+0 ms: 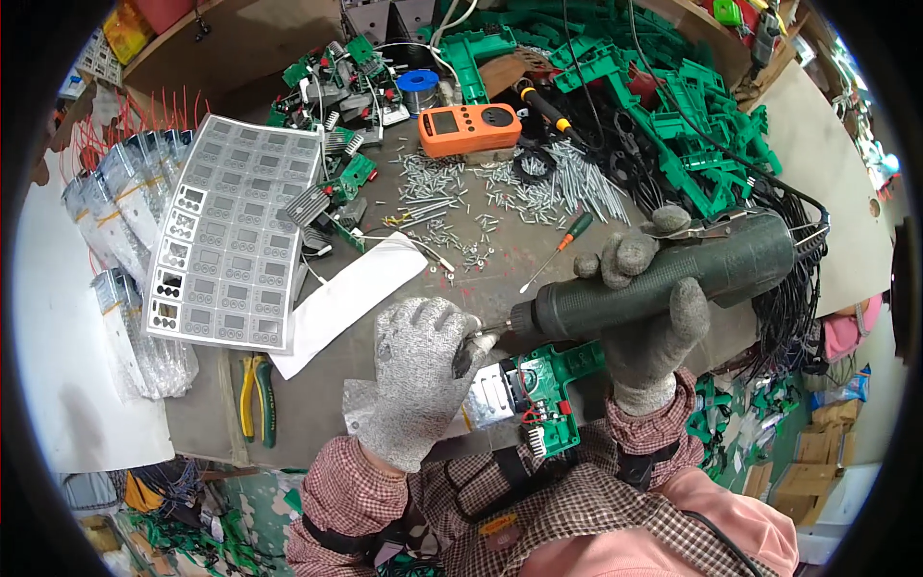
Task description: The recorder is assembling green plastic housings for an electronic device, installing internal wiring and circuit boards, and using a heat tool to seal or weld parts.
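A dark green electric screwdriver [735, 264] lies nearly level in my right hand [639, 351], which is gloved in grey and wrapped around its body. The tool's nose points left, toward my left hand [418, 375]. That gloved hand is closed, its thumb and fingertips pinched at the screwdriver's bit [495, 328]; any small screw there is hidden. Just below, an opened green plastic housing [562, 370] holds wires and a white connector. A silver foil-wrapped piece [492, 394] joins its left side, partly behind my left hand.
Loose screws [567, 183] cover the table's middle, beside an orange meter [471, 130] and a small green-handled screwdriver [558, 252]. A sticker sheet [236, 236] and pliers [257, 399] lie left. Green housings [702, 115] pile up at the far right, with black cables [793, 279] nearer.
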{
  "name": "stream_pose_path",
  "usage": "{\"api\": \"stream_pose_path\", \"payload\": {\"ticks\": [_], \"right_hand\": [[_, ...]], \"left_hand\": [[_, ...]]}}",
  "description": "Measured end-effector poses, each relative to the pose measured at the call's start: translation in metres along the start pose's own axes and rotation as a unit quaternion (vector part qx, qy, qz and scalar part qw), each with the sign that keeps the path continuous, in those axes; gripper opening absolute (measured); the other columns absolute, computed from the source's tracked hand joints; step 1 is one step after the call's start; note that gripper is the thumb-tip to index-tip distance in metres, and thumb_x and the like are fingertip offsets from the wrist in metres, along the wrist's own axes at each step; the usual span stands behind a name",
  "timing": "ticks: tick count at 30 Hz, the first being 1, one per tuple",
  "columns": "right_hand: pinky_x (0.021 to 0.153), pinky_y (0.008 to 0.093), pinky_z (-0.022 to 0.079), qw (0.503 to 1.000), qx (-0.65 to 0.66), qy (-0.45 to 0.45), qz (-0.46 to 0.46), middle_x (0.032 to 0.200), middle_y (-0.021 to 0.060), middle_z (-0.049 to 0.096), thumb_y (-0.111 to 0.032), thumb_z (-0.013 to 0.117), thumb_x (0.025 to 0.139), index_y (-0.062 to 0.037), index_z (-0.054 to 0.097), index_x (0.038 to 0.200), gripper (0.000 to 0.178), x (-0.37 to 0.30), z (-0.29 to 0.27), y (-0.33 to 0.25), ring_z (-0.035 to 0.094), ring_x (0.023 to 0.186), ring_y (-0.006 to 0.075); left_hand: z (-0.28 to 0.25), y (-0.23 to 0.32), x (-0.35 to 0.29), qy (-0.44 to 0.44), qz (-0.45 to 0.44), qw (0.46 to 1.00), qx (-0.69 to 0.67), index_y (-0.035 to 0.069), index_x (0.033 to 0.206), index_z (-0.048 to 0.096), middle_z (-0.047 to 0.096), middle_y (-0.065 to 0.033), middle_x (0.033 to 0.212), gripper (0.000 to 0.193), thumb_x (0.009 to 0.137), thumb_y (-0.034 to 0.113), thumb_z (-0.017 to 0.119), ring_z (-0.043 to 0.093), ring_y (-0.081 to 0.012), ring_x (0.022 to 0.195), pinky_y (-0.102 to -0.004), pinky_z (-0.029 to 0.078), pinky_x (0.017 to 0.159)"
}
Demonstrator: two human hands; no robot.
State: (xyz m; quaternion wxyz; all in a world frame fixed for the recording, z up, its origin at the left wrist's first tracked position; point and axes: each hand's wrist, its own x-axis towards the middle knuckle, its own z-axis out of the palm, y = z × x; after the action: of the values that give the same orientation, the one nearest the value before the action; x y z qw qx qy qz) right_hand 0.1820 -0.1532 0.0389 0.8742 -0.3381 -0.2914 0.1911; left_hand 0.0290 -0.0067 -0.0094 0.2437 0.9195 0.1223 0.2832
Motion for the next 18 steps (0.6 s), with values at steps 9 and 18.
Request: {"api": "stream_pose_path", "payload": {"ticks": [9,18], "right_hand": [[0.098,0.0483,0.048,1.0,-0.028,0.005,0.006,0.099,0.0041,0.065,-0.034,0.074,0.091,-0.0097,0.042,0.141,0.064,-0.012,0.007,-0.012,0.061,0.091,0.019],[0.084,0.0425,0.047,0.998,-0.058,-0.02,-0.005,0.09,0.0031,0.062,-0.042,0.077,0.086,-0.0079,0.044,0.139,0.071,-0.018,0.008,-0.031,0.056,0.084,0.0165]], "left_hand": [[-0.001,0.009,0.001,-0.028,0.035,0.999,0.017,0.01,0.094,0.07,0.066,-0.0067,0.096,0.02,0.083,0.023,0.081,0.061,-0.0309,0.095,-0.0454,0.043,0.089],[-0.016,0.022,0.012,-0.121,0.097,0.988,0.018,0.01,0.107,0.071,0.067,-0.0078,0.104,0.034,0.08,0.025,0.084,0.061,-0.0312,0.103,-0.047,0.043,0.097]]}}
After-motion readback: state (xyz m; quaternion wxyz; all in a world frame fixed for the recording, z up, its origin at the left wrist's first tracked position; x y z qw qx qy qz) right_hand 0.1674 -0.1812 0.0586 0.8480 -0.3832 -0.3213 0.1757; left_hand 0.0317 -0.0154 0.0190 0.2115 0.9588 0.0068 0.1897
